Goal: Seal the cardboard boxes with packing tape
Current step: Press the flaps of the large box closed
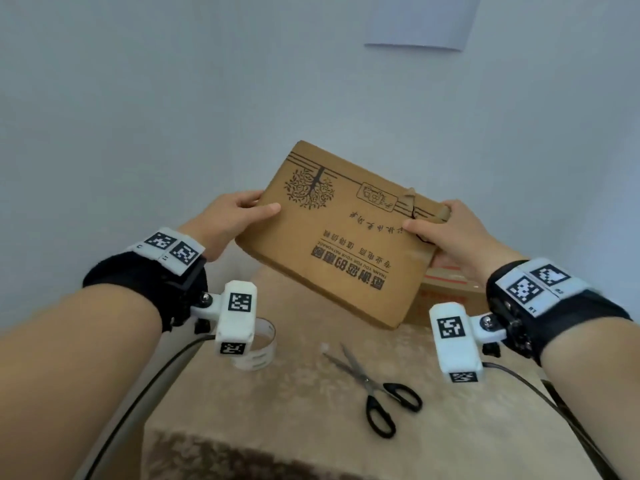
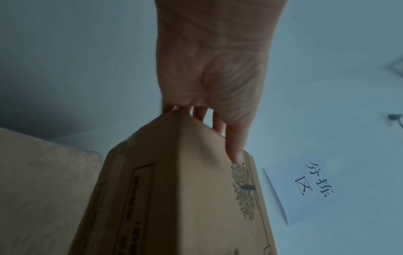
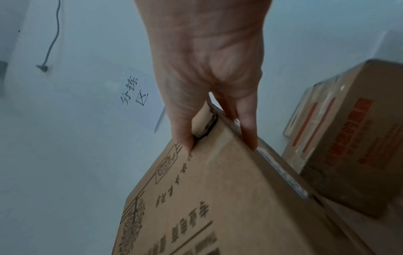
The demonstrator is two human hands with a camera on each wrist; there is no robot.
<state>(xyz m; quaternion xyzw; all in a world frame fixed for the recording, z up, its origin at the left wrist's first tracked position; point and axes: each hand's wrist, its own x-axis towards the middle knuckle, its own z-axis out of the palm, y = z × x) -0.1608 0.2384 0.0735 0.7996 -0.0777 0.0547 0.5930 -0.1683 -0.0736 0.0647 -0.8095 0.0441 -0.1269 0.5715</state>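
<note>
A brown cardboard box [image 1: 332,233] printed with a tree and dark characters is held tilted in the air above the table. My left hand [image 1: 235,220] grips its left corner, thumb on the printed face and fingers behind. My right hand [image 1: 446,233] grips the right corner, where the cardboard is torn. In the left wrist view the hand [image 2: 218,96] pinches the box [image 2: 185,189] at its corner. In the right wrist view the hand [image 3: 209,96] holds the box [image 3: 218,198] with the thumb beside a curled torn flap. A roll of clear packing tape [image 1: 258,344] stands on the table under my left wrist.
Black-handled scissors [image 1: 377,389] lie on the beige patterned table [image 1: 294,410], near its front. A second cardboard box with red print [image 1: 446,292] [image 3: 348,138] sits at the back right. A paper sign [image 2: 305,188] hangs on the pale wall behind.
</note>
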